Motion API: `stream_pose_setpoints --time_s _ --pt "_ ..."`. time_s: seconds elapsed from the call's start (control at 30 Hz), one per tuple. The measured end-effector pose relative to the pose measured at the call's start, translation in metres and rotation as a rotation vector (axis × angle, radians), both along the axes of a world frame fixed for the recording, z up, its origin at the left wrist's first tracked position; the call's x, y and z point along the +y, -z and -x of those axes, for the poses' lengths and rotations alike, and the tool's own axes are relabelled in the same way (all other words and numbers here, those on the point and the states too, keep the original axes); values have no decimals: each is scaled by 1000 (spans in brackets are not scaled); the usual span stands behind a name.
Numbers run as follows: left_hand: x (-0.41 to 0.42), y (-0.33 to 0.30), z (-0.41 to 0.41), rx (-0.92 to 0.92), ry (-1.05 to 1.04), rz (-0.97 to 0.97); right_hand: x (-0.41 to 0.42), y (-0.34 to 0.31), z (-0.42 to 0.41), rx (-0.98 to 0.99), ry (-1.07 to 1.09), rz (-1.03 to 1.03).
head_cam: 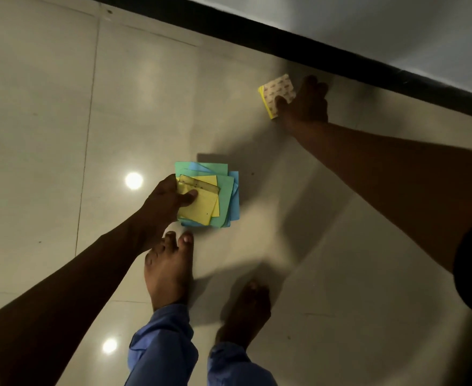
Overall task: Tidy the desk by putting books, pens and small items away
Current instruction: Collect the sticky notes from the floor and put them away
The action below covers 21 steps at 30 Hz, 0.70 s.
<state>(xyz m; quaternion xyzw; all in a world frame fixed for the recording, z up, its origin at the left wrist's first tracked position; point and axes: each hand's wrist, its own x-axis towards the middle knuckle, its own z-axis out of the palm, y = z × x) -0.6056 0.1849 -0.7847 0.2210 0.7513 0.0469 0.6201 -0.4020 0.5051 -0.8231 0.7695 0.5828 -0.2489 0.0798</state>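
At frame centre, our left hand (167,199) is pinching 1 fanned stack of green, blue and yellow paper notes (209,196); upper right, our outstretched right hand (304,105) is gripping 1 yellow-edged sticky pad (275,93).

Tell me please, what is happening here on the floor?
A barefoot person is bending over a glossy beige tiled floor and gathering paper notes. The left hand holds a loose stack of green, blue and yellow square paper notes, thumb on top. The right hand reaches toward the dark skirting by the wall and grips a yellow sticky-note pad with a patterned backing. Whether either bundle is lifted clear of the tiles cannot be told.
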Motion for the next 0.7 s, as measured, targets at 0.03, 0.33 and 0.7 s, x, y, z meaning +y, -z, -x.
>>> stream_pose_setpoints --time_s 0.03,0.33,0.7 --pt "15 14 18 39 -105 -124 3 4 1 0 6 12" --pt "75 -26 38 -163 -61 -176 18 11 2 -110 90 116" --pt "79 -67 44 -252 -394 -47 -81 -75 23 438 223 -86"
